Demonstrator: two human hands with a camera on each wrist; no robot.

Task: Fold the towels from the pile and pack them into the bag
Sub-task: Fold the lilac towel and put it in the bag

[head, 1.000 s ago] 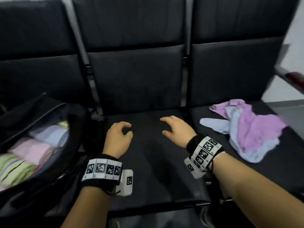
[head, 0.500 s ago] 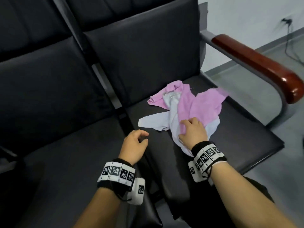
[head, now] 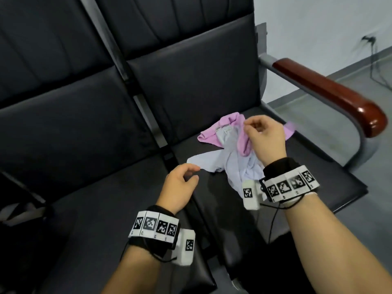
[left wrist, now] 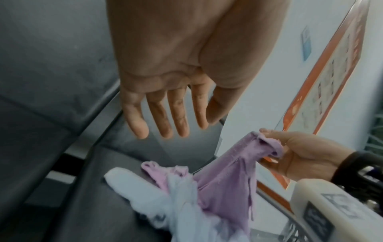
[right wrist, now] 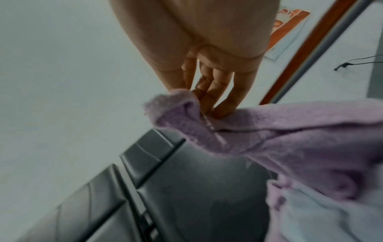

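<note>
A pink towel (head: 244, 141) and a pale lilac towel (head: 235, 164) lie tangled on the right black seat (head: 307, 179). My right hand (head: 254, 132) pinches an edge of the pink towel (right wrist: 186, 114) and holds it up off the seat, the rest trailing down into the pile. The left wrist view shows the same pinch on the pink towel (left wrist: 263, 147), with the lilac towel (left wrist: 145, 196) below. My left hand (head: 186, 175) hovers empty beside the pile's left end, its fingers (left wrist: 161, 121) straight and relaxed. Only a dark sliver at the head view's left edge could be the bag.
The row of black padded seats (head: 74, 145) runs to the left. A grey metal armrest with a red-brown wooden top (head: 331, 92) bounds the right seat. Behind it are a white wall and a grey floor with a cable (head: 373, 60).
The view swung right from the bag to the towel pile. My right hand went from resting on the pile to lifting the pink towel's edge. My left hand followed to the pile's left end.
</note>
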